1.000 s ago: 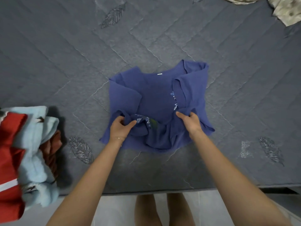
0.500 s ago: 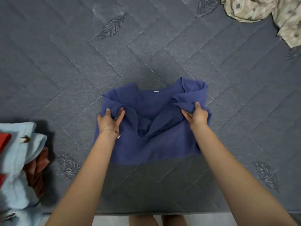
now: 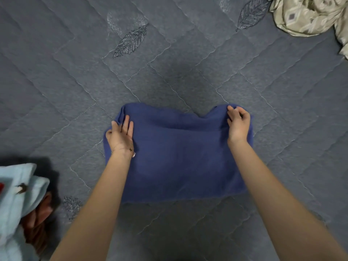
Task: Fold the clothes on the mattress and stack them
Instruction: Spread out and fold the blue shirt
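Blue shirt lies folded, left hand flat (right hand pinching its corner).

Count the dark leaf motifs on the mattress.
3 leaf motifs: one upper middle, one top right beside the beige cloth, one lower left by the light blue pile. Clothes may hide more.

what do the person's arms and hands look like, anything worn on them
Both forearms are bare up to the edge of the picture, with no sleeves in view and no gloves. The left hand has a thin, fine chain bracelet at the wrist, with a tiny dark cross-shaped charm and a small pale pendant. The right hand and its wrist show no jewellery. No rings show on either hand.
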### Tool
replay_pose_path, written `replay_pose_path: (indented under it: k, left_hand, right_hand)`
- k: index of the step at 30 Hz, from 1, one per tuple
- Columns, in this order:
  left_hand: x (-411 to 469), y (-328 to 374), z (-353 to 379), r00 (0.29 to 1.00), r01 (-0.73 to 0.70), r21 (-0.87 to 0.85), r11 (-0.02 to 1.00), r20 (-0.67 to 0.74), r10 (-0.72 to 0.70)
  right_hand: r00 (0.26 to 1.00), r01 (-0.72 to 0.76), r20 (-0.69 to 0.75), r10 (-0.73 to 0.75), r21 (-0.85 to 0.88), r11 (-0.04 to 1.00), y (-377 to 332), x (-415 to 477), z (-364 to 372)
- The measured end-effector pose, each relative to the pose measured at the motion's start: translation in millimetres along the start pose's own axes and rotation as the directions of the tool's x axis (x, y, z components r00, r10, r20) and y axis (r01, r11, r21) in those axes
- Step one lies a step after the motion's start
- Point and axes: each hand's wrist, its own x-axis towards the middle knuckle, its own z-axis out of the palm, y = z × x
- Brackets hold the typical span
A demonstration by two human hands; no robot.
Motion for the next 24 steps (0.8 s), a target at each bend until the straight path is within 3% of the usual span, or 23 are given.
replay_pose_path:
  k: [2, 3, 4, 5, 7, 10, 12, 13, 16, 20, 24]
  left_hand:
    - [-7, -10, -1, 0.984, -0.175, 0.236, 0.956, 0.072, 0.162]
    - [-11, -16, -2, 0.950, -0.313, 0.387, 0.867, 0.140, 0.280]
    - [-16, -21, -3, 0.883, -0.469, 0.535, 0.703, 0.260, 0.391]
    - [-20, -29, -3, 0.793, -0.600, 0.647, 0.470, 0.406, 0.453]
    - [-25, -41, -3, 0.653, -0.707, 0.706, 0.045, 0.627, 0.426]
    - [-33, -57, 3, 0.550, -0.764, 0.597, -0.246, 0.801, 0.236]
    - [-39, -72, 8, 0.481, -0.801, 0.481, -0.355, 0.872, 0.096]
    - [-42, -80, 11, 0.479, -0.800, 0.446, -0.400, 0.878, 0.021]
    - [-40, -102, 17, 0.575, -0.709, 0.403, -0.579, 0.805, -0.143]
    - [-30, -107, 28, 0.672, -0.578, 0.455, -0.677, 0.736, -0.079]
    - [-32, -100, 38, 0.705, -0.544, 0.575, -0.611, 0.708, 0.038]
  right_hand:
    - [0.990, 0.136, 0.065, -0.125, -0.188, 0.973, 4, -3, -6]
    - [0.970, 0.239, 0.128, -0.209, -0.313, 0.919, 8, -5, -9]
    - [0.936, 0.350, 0.193, -0.293, -0.456, 0.818, 13, -7, -13]
    - [0.900, 0.435, 0.253, -0.356, -0.593, 0.678, 18, -7, -16]
    - [0.862, 0.476, 0.310, -0.402, -0.768, 0.428, 23, -2, -22]
    - [0.876, 0.437, 0.319, -0.362, -0.842, 0.317, 24, 5, -31]
    - [0.868, 0.452, 0.322, -0.377, -0.827, 0.335, 23, 9, -33]
    - [0.861, 0.461, 0.312, -0.401, -0.811, 0.359, 21, 10, -33]
    - [0.864, 0.451, 0.251, -0.436, -0.771, 0.451, 14, 13, -30]
    - [0.869, 0.426, 0.128, -0.479, -0.686, 0.590, -10, 22, -29]
    - [0.889, 0.400, 0.119, -0.442, -0.671, 0.624, -25, 31, -33]
